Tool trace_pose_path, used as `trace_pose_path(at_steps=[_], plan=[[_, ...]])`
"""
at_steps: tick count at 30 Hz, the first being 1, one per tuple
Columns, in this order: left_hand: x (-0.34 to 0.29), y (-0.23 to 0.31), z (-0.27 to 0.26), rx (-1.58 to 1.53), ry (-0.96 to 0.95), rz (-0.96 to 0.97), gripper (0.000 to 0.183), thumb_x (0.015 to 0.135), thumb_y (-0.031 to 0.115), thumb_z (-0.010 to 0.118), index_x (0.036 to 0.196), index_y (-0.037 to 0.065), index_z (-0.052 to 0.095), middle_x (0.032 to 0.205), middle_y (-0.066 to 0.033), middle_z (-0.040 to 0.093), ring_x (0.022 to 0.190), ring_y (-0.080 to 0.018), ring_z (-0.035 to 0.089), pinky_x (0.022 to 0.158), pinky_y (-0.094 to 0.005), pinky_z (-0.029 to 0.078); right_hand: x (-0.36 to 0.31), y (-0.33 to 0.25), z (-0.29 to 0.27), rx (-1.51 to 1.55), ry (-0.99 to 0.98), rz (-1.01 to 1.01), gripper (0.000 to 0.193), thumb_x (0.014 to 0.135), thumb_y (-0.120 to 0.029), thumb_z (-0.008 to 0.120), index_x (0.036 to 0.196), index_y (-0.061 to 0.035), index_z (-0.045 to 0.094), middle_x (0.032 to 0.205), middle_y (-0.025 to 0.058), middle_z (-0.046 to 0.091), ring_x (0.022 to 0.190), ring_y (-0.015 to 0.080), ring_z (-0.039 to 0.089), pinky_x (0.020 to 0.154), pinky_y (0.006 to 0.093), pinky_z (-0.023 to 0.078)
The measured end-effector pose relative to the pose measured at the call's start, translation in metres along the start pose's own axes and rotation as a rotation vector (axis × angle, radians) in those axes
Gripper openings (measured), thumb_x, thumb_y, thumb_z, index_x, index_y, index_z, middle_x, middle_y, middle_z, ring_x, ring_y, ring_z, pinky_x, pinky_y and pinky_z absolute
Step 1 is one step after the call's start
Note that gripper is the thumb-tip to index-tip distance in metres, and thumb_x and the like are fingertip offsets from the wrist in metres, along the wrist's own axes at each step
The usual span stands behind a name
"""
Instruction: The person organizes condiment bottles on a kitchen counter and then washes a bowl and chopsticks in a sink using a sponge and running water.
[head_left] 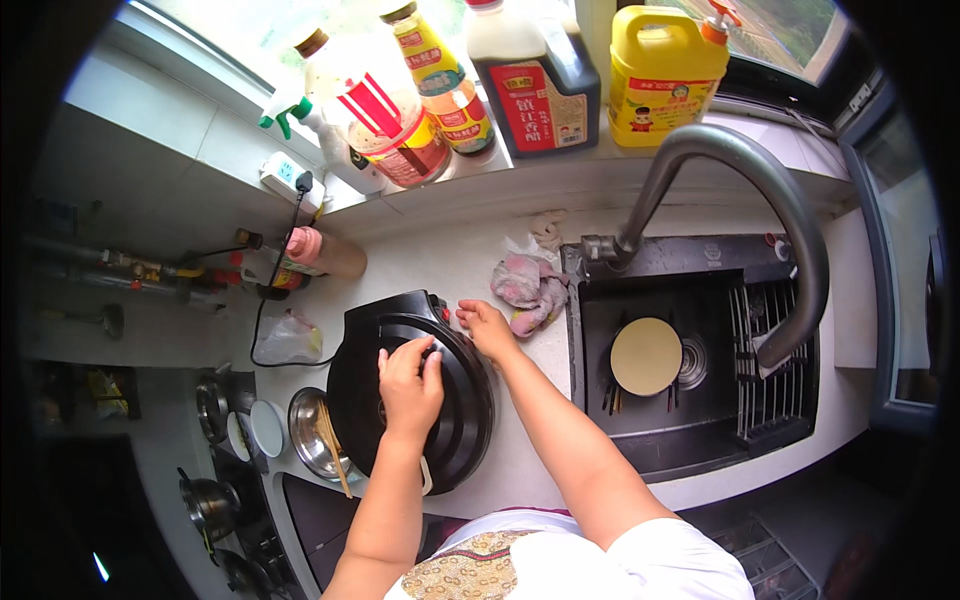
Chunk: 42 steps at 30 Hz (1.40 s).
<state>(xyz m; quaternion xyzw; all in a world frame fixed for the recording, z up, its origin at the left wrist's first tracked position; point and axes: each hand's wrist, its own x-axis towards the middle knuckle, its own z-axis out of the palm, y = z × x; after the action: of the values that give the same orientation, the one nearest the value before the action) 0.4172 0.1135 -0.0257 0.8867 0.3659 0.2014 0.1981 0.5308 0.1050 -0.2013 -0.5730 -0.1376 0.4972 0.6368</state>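
Kitchen, probably a home one: black sink [620,455] with curved faucet [812,230], white counter [522,455], round black lidded appliance [465,415]. Dark sauce jug [545,105] and yellow pump jug [665,85] on the windowsill; metal bowl [308,435] on the counter, pot [208,502] at lower left.

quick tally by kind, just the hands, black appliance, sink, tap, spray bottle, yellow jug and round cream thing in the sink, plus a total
Hands: 2 (left hand, right hand)
Black appliance: 1
Sink: 1
Tap: 1
Spray bottle: 1
Yellow jug: 1
Round cream thing: 1
Total: 8
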Motion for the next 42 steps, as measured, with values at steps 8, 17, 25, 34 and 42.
trace_pose_path(at_steps=[8, 17, 25, 34, 42], plan=[[0.024, 0.005, 0.032, 0.214, 0.033, 0.01, 0.018, 0.078, 0.01, 0.063, 0.096, 0.006, 0.061, 0.092, -0.0086, 0.065, 0.092, -0.0278, 0.06, 0.097, -0.0539, 0.034, 0.022, -0.019, 0.01, -0.129, -0.07, 0.074, 0.032, 0.089, -0.006, 0.044, 0.118, 0.004, 0.052, 0.103, 0.0145, 0.064, 0.083, 0.0153, 0.059, 0.076, 0.0264, 0.048], [0.023, 0.006, 0.031, 0.145, 0.004, -0.009, 0.025, 0.078, 0.016, 0.063, 0.101, 0.009, 0.06, 0.102, -0.0085, 0.063, 0.1, -0.0279, 0.058, 0.097, -0.0602, 0.03, 0.06, 0.018, -0.005, -0.193, -0.113, -0.026, 0.036, 0.088, -0.012, 0.05, 0.121, 0.0029, 0.051, 0.112, 0.0189, 0.06, 0.105, 0.0253, 0.058, 0.092, 0.0329, 0.043], [-0.035, 0.009, -0.018, -0.124, 0.19, -0.014, 0.026, 0.077, 0.013, 0.064, 0.103, 0.009, 0.06, 0.107, -0.0074, 0.062, 0.107, -0.0267, 0.055, 0.099, -0.0608, 0.026, -0.084, -0.109, 0.029, -0.2, 0.119, -0.427, 0.038, 0.086, -0.008, 0.052, 0.123, 0.0, 0.049, 0.115, 0.014, 0.056, 0.101, 0.0191, 0.054, 0.089, 0.0315, 0.042], [-0.105, -0.016, -0.065, -0.307, 0.305, -0.005, 0.013, 0.078, 0.011, 0.066, 0.09, 0.009, 0.061, 0.104, -0.0065, 0.064, 0.103, -0.0254, 0.057, 0.101, -0.0567, 0.025, -0.195, -0.1, 0.095, -0.094, -0.081, -0.289, 0.031, 0.091, -0.005, 0.05, 0.122, 0.0022, 0.048, 0.115, 0.0132, 0.056, 0.106, 0.0169, 0.053, 0.092, 0.029, 0.042], [-0.183, -0.127, -0.171, -0.342, 0.596, -0.111, 0.012, 0.079, 0.007, 0.067, 0.091, 0.007, 0.064, 0.095, -0.0066, 0.067, 0.09, -0.0225, 0.063, 0.094, -0.043, 0.038, -0.237, -0.069, 0.235, -0.217, -0.284, -0.414, 0.03, 0.084, -0.001, 0.06, 0.114, 0.0, 0.056, 0.102, 0.0043, 0.059, 0.086, 0.0082, 0.055, 0.076, 0.0209, 0.045]])
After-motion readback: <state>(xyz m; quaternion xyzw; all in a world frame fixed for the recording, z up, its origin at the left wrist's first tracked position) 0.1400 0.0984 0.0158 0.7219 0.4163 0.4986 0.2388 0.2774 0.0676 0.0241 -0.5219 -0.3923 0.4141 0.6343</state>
